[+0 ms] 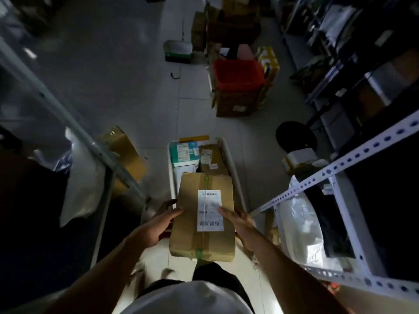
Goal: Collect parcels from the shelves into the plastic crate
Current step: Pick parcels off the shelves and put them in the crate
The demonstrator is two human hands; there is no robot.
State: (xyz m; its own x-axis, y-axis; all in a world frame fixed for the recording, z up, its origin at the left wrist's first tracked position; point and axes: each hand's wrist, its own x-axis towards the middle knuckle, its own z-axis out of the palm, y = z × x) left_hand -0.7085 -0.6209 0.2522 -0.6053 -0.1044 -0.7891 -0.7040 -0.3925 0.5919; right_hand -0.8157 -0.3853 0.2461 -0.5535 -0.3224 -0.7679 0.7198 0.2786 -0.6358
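Cardboard parcel [204, 217] is held over the near end of the white plastic crate [229, 155]. Left hand [158, 223] and right hand [240, 223] both grip its two sides, thumbs on top.

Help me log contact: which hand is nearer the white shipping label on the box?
Right. The right hand grips the cardboard box with its thumb lying on the shipping label; the left hand holds the opposite edge, off the label.
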